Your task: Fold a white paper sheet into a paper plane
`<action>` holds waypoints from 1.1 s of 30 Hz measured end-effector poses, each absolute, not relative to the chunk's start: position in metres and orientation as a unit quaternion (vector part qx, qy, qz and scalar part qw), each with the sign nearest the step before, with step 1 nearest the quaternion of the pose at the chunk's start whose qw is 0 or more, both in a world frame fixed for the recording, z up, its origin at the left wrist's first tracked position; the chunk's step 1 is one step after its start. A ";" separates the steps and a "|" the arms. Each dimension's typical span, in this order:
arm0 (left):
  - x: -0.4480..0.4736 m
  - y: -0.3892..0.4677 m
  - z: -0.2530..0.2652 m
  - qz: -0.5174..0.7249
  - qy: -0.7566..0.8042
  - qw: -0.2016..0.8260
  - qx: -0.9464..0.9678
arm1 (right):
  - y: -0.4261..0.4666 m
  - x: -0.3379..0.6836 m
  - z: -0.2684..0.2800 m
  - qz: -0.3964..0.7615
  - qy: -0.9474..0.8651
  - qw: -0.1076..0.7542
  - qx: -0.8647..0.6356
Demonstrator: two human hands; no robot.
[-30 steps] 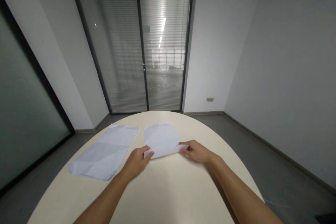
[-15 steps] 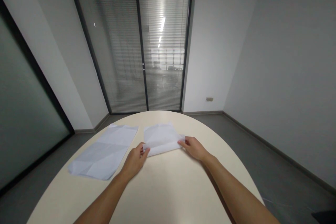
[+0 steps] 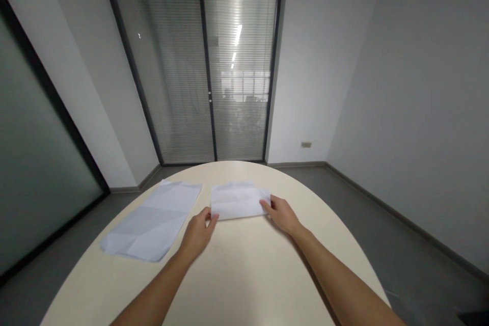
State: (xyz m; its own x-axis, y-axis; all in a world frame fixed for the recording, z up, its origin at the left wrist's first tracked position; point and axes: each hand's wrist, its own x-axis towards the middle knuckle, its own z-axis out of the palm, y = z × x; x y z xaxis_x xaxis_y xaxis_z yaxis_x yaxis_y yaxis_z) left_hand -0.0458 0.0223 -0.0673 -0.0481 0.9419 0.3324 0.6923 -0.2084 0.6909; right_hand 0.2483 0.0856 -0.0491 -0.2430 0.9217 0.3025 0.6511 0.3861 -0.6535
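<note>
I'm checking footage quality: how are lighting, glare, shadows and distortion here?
Head view: dim overall; bright streaks in the right-hand glass panel. Head view: soft shadow beside the right forearm on the table; walls slant, perhaps from a wide lens.

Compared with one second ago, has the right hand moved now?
Yes. The right hand has moved slightly forward, nearer to the glass door, which stands fixed behind the table.

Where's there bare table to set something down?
Bare tabletop lies between the forearms, with a narrower strip between the right forearm and the table's right edge. It's crowded where the left hand and right hand meet the folded paper, and farther left, under creased paper.
</note>
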 end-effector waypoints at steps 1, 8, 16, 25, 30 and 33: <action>-0.046 0.024 -0.069 0.399 0.607 0.162 0.668 | 0.085 0.248 -0.049 0.202 -0.760 0.336 -0.518; -0.048 0.025 -0.071 0.445 0.598 0.173 0.645 | 0.081 0.247 -0.052 0.231 -0.763 0.334 -0.502; -0.049 0.028 -0.074 0.470 0.592 0.191 0.627 | 0.086 0.249 -0.059 0.286 -0.756 0.341 -0.479; -0.046 0.025 -0.072 0.459 0.580 0.222 0.635 | 0.085 0.247 -0.055 0.265 -0.747 0.363 -0.490; -0.049 0.024 -0.068 0.447 0.567 0.260 0.641 | 0.089 0.250 -0.060 0.309 -0.745 0.377 -0.454; -0.051 0.026 -0.068 0.441 0.578 0.268 0.632 | 0.091 0.251 -0.060 0.332 -0.742 0.378 -0.443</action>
